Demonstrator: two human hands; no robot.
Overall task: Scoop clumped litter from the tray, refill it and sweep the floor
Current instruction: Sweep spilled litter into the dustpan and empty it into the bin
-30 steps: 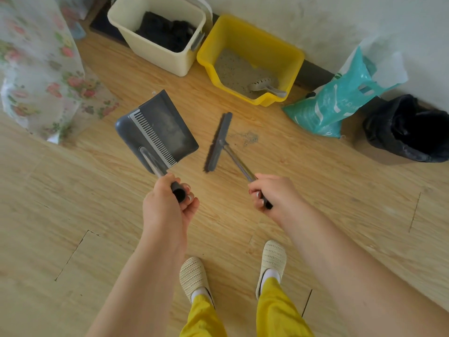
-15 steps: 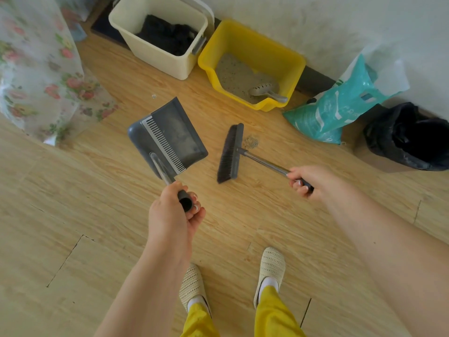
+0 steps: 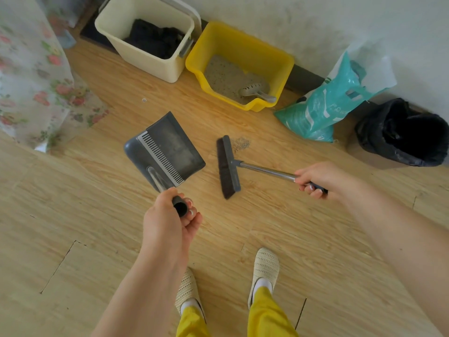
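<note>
Spilled litter (image 3: 240,143): small grey scatter on the wooden floor (image 3: 279,229), near the front of the yellow tray (image 3: 284,69), just beyond the broom head (image 3: 227,167). The head lies between scatter and dustpan, so the grains sit on its far side; judged, it must go over or round them before it can draw them toward the pan.

Broom: long dark head low over the boards, whether the bristles touch I cannot tell; metal shaft runs out to the right hand (image 3: 315,178), which is wrapped round the dark grip. Arm is stretched wide, probably to set the head square to the pan.

Dustpan (image 3: 170,152): grey, comb teeth across its back, mouth facing the broom. Left hand (image 3: 170,220) is clenched round the handle end, with the pan angled; whether its lip touches the floor I cannot tell.

Tray: by the wall, holds pale litter with a slotted scoop (image 3: 257,91) resting in its right front corner. Scooping and refilling look done, judged from the parked scoop; sweeping is the step in hand.

Round about: cream bin (image 3: 145,57) with dark contents touching the tray's left side; teal litter bag (image 3: 325,110) slumped on the tray's right; black-lined bin (image 3: 401,135) beyond it. One small speck (image 3: 144,100) on the floor before the cream bin, likely another stray to collect. Slippered feet stand well back from the scatter.
</note>
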